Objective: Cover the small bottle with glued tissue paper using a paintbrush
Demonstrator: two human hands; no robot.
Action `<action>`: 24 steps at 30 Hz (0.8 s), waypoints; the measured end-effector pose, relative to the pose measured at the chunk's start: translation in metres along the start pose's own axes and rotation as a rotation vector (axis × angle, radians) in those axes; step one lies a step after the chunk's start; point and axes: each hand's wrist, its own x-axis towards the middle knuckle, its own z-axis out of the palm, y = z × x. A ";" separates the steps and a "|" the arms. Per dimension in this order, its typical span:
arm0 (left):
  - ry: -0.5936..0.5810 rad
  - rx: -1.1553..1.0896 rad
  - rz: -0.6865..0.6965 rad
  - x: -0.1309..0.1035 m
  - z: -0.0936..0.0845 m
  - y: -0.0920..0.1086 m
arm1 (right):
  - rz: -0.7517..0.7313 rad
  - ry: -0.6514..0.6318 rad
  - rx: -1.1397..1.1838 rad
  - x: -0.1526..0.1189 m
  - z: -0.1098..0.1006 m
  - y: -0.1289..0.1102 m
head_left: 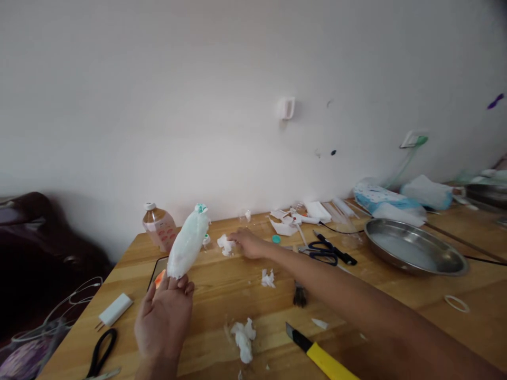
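My left hand [164, 319] is raised over the table's left part, its fingers closed on the lower end of a bottle wrapped in white tissue [187, 244]. The wrapped bottle tilts to the right, and some green shows at its top. Stretched across the table, my right hand [249, 244] has its fingertips on a crumpled piece of tissue [225, 245]. Another scrap of tissue [268, 278] lies nearer me, and a larger wad [244, 340] rests at the front. Behind the wrapped bottle stands a pink-labelled bottle [159, 227] with a white cap.
A yellow utility knife [322, 359] lies at the front with its tip toward the tissue wad. Dark-handled scissors [322, 253] lie beyond my right forearm, near a metal dish [414, 246]. A white charger [115, 310] sits at the left edge. Behind the table rises a wall [222, 105].
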 end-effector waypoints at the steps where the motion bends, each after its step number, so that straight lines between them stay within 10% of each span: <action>1: 0.001 -0.001 0.002 0.000 0.000 0.000 | -0.016 0.015 -0.002 -0.006 -0.004 0.002; 11: 0.011 0.030 -0.016 0.002 -0.001 -0.003 | 0.275 0.082 -0.149 -0.055 -0.076 0.082; 18: 0.062 0.030 0.004 -0.001 0.006 -0.002 | 0.058 -0.014 -0.013 -0.044 -0.116 0.083; 24: 0.031 0.044 -0.008 0.000 0.002 -0.002 | 0.306 0.040 0.063 -0.062 -0.094 0.110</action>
